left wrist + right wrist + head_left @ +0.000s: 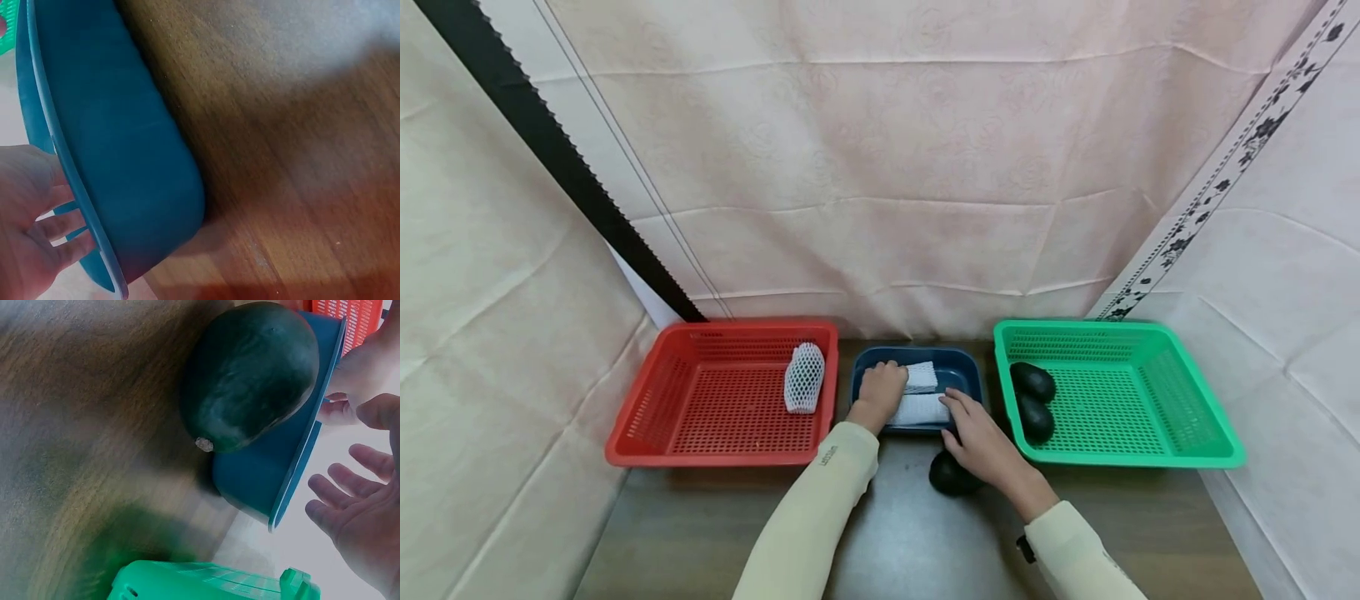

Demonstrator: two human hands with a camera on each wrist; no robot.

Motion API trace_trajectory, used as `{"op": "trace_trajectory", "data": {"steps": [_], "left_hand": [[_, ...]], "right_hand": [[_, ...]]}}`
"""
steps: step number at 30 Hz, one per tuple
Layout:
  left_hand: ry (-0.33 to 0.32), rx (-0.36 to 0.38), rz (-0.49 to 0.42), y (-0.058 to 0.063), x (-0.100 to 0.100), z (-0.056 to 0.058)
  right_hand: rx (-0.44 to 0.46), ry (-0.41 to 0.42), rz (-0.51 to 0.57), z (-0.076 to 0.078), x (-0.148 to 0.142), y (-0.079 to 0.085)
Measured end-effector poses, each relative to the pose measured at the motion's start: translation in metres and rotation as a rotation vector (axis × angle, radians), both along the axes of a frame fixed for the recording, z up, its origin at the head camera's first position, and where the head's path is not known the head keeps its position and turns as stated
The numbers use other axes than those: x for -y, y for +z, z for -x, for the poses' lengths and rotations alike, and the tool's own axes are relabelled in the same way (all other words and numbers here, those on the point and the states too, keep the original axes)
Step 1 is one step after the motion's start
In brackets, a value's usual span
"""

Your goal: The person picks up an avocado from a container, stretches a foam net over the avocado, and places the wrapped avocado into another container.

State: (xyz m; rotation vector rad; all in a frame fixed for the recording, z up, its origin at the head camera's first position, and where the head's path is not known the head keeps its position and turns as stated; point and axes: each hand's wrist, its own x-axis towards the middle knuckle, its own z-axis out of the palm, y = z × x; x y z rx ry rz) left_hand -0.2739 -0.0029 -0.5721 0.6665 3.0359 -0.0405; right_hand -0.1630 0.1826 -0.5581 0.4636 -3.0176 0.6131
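In the head view my left hand (882, 393) reaches over the left side of a dark blue tray (958, 357), beside the white foam-net sleeves (921, 409) lying inside. Its fingers (62, 222) slope in behind the tray's rim in the left wrist view; their tips are hidden, so I cannot tell whether they pinch a sleeve. My right hand (977, 442) hovers at the tray's front right, fingers spread and slightly bent, fingertips by the near sleeve's end. The right wrist view shows its palm empty. Below it a dark green avocado (250, 378) sits on the table before the tray.
Left of the tray stands a red basket (715, 459) with a net-wrapped item (805, 377) along its right side. A green basket (1138, 459) on the right holds two dark avocados (1033, 382) against its left wall. Cloth curtains (880, 167) enclose the table.
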Motion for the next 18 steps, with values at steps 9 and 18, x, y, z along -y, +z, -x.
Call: {"op": "trace_trajectory", "data": {"steps": [9, 18], "left_hand": [[-0.040, -0.072, -0.071, 0.007, 0.009, -0.003], [-0.049, -0.172, -0.206, 0.029, 0.017, -0.002]], "right_hand": [[0.033, -0.026, 0.043, -0.001, -0.002, 0.011], [0.029, -0.053, 0.133, -0.003, -0.008, 0.032]]}}
